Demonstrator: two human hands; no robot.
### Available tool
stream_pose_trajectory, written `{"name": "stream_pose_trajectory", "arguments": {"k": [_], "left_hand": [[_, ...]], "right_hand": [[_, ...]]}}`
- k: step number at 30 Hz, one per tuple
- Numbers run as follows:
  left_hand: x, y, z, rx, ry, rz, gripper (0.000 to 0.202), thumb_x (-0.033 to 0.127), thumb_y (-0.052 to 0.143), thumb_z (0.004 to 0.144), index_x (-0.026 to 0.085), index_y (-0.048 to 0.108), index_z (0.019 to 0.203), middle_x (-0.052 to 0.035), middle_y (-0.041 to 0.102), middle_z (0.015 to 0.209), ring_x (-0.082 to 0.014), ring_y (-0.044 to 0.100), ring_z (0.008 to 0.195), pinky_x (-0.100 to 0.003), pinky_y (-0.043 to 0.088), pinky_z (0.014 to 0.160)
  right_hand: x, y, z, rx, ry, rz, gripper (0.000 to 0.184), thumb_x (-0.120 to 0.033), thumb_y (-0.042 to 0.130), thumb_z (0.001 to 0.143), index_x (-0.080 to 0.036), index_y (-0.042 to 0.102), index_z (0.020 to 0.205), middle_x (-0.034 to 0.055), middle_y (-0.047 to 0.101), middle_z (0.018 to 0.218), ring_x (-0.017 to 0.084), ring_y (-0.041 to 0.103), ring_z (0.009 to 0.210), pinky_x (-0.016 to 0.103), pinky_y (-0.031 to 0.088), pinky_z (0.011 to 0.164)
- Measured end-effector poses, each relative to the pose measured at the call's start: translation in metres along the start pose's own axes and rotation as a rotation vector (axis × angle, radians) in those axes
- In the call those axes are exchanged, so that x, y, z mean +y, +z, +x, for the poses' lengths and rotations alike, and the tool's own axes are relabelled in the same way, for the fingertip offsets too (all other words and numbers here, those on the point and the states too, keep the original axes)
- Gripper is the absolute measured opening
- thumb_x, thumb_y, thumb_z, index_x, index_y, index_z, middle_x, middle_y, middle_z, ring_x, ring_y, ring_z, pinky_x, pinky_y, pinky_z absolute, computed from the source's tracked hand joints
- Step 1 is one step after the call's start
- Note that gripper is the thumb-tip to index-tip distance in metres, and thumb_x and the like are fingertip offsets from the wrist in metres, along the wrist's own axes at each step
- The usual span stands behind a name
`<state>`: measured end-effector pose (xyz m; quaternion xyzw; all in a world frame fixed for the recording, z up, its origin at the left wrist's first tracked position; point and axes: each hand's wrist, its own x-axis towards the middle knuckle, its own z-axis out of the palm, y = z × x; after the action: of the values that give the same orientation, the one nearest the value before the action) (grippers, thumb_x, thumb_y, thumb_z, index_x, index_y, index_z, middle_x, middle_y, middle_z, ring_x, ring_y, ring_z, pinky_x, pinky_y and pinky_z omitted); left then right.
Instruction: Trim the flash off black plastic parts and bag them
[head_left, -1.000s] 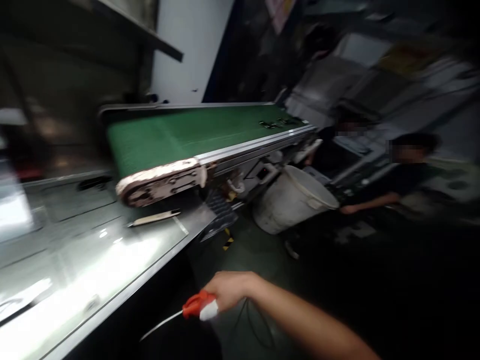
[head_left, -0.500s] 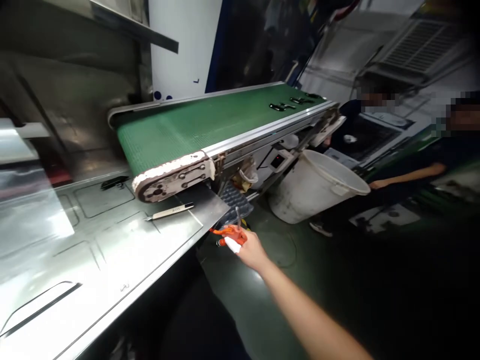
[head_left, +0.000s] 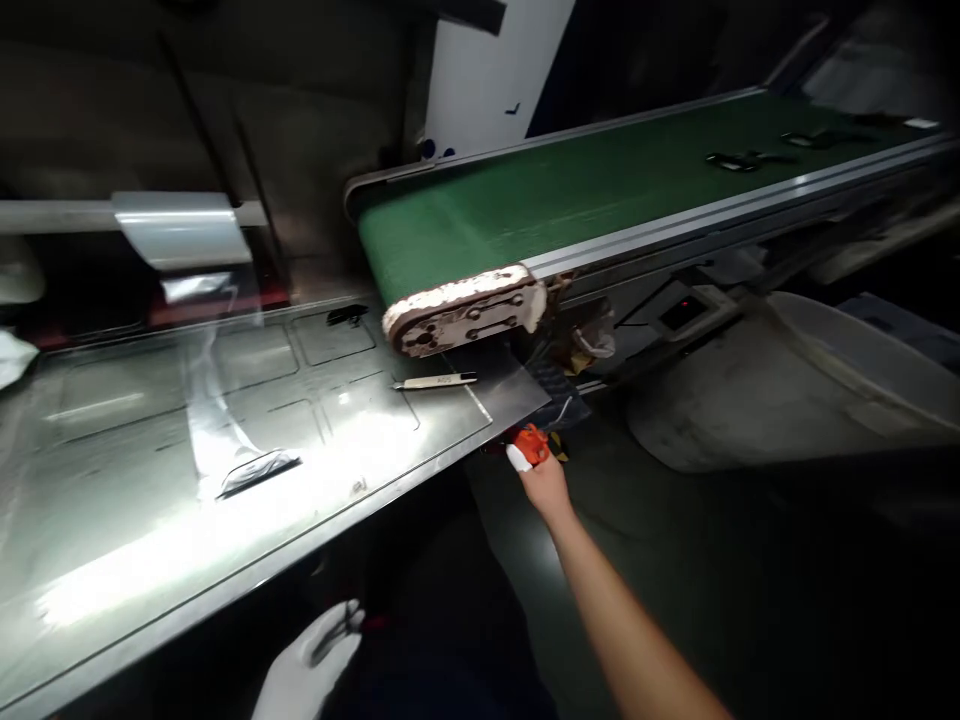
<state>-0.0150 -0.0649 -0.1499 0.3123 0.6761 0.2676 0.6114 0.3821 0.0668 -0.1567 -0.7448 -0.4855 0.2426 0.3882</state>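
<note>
Nearest, at 7 o'clock in the view, is the left hand (head_left: 304, 665) in a white glove, its grip closed on a small dark item (head_left: 337, 634) too shaded to name. The right hand (head_left: 545, 487) comes in from 5 o'clock, its grip clenched round an orange-handled tool (head_left: 531, 445) with a white wrap, the tool's long axis hidden by the fist. It sits just off the corner of the steel tabletop (head_left: 120, 520), above the floor. From that grip, a flat metal tool (head_left: 435, 381) lies on the tabletop at 10 o'clock, its long axis nearly crosswise, with the right hand much the nearer. A crumpled plastic packet (head_left: 259, 472) lies at 9 o'clock. Farther off, the green conveyor belt (head_left: 570, 190) at 12 o'clock carries small black parts (head_left: 735, 161), and a white plastic tub (head_left: 750, 400) sits at 3 o'clock.
</note>
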Motion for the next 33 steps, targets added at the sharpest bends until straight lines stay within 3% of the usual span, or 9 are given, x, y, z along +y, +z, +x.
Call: {"name": "stream_pose_trajectory", "arguments": {"k": [4, 7, 9, 12, 15, 18, 24, 29, 33], "left_hand": [[0.043, 0.006, -0.036, -0.194, 0.076, -0.273, 0.047, 0.049, 0.091, 0.071, 0.020, 0.082, 0.107, -0.0147, 0.077, 0.122, -0.0406, 0.070, 0.118, -0.053, 0.054, 0.110], [0.069, 0.006, -0.054, -0.143, 0.238, -0.738, 0.041, 0.044, 0.094, 0.072, 0.024, 0.080, 0.104, -0.0123, 0.077, 0.122, -0.0409, 0.070, 0.118, -0.052, 0.060, 0.100], [0.080, 0.003, -0.059, -0.108, 0.341, -0.939, 0.038, 0.038, 0.094, 0.074, 0.029, 0.077, 0.107, -0.0085, 0.076, 0.124, -0.0397, 0.069, 0.121, -0.051, 0.062, 0.098], [0.088, -0.002, -0.058, -0.039, 0.426, -0.963, 0.036, 0.035, 0.094, 0.075, 0.031, 0.078, 0.107, -0.0050, 0.077, 0.126, -0.0330, 0.071, 0.120, -0.044, 0.060, 0.102], [0.091, -0.006, -0.054, 0.065, 0.463, -0.817, 0.034, 0.034, 0.092, 0.077, 0.027, 0.079, 0.107, -0.0065, 0.076, 0.126, -0.0303, 0.070, 0.122, -0.041, 0.055, 0.110], [0.094, -0.008, -0.054, 0.112, 0.451, -0.694, 0.036, 0.032, 0.089, 0.082, 0.024, 0.078, 0.115, -0.0091, 0.073, 0.133, -0.0338, 0.065, 0.128, -0.047, 0.049, 0.117], [0.130, -0.027, -0.053, 0.066, 0.454, -0.447, 0.061, 0.034, 0.085, 0.084, 0.026, 0.066, 0.141, -0.0112, 0.066, 0.144, -0.0380, 0.062, 0.132, -0.051, 0.051, 0.115], [0.178, -0.066, -0.009, 0.351, 0.960, 0.556, 0.034, 0.021, 0.061, 0.099, 0.021, 0.072, 0.132, -0.0141, 0.072, 0.127, -0.0330, 0.065, 0.121, -0.048, 0.050, 0.109], [0.205, -0.083, 0.027, 0.325, 1.035, 0.897, 0.026, 0.016, 0.054, 0.100, 0.018, 0.078, 0.111, -0.0148, 0.074, 0.098, -0.0296, 0.068, 0.093, -0.045, 0.053, 0.091]], "right_hand": [[-0.038, 0.031, -0.017, -0.414, -0.020, -0.037, 0.031, -0.048, 0.073, 0.086, -0.017, 0.075, 0.079, 0.0072, 0.074, 0.073, 0.025, 0.071, 0.072, 0.037, 0.057, 0.071], [-0.104, 0.041, -0.058, -0.705, -0.150, 0.051, 0.024, -0.043, 0.072, 0.089, -0.021, 0.079, 0.095, 0.0043, 0.076, 0.084, 0.020, 0.069, 0.073, 0.030, 0.054, 0.067], [-0.157, 0.044, -0.083, -0.809, -0.405, 0.166, 0.020, -0.034, 0.072, 0.092, -0.024, 0.077, 0.109, 0.0048, 0.074, 0.099, 0.017, 0.067, 0.081, 0.027, 0.054, 0.072], [-0.221, 0.053, -0.104, -0.899, -0.807, 0.277, 0.021, -0.024, 0.070, 0.095, -0.022, 0.073, 0.115, 0.0055, 0.071, 0.098, 0.014, 0.065, 0.079, 0.025, 0.053, 0.070], [-0.247, 0.067, -0.108, -0.913, -0.996, 0.194, 0.013, -0.020, 0.066, 0.095, -0.019, 0.070, 0.107, 0.0063, 0.070, 0.095, 0.016, 0.065, 0.080, 0.027, 0.052, 0.067], [-0.248, 0.080, -0.102, -0.915, -1.068, 0.098, 0.009, -0.016, 0.064, 0.090, -0.019, 0.066, 0.098, 0.0035, 0.067, 0.087, 0.014, 0.060, 0.069, 0.027, 0.045, 0.058], [-0.257, 0.076, -0.070, -0.933, -0.961, 0.168, 0.008, -0.016, 0.064, 0.089, -0.022, 0.060, 0.091, -0.0004, 0.061, 0.080, 0.011, 0.055, 0.065, 0.023, 0.044, 0.056], [-0.273, 0.065, -0.042, -0.722, -0.845, 0.133, 0.010, -0.014, 0.063, 0.092, -0.024, 0.060, 0.087, -0.0011, 0.057, 0.078, 0.012, 0.052, 0.066, 0.024, 0.043, 0.058], [-0.268, 0.064, -0.042, -0.750, -0.832, 0.131, 0.011, -0.014, 0.062, 0.092, -0.023, 0.059, 0.087, -0.0011, 0.055, 0.079, 0.013, 0.051, 0.067, 0.025, 0.042, 0.059]]}}
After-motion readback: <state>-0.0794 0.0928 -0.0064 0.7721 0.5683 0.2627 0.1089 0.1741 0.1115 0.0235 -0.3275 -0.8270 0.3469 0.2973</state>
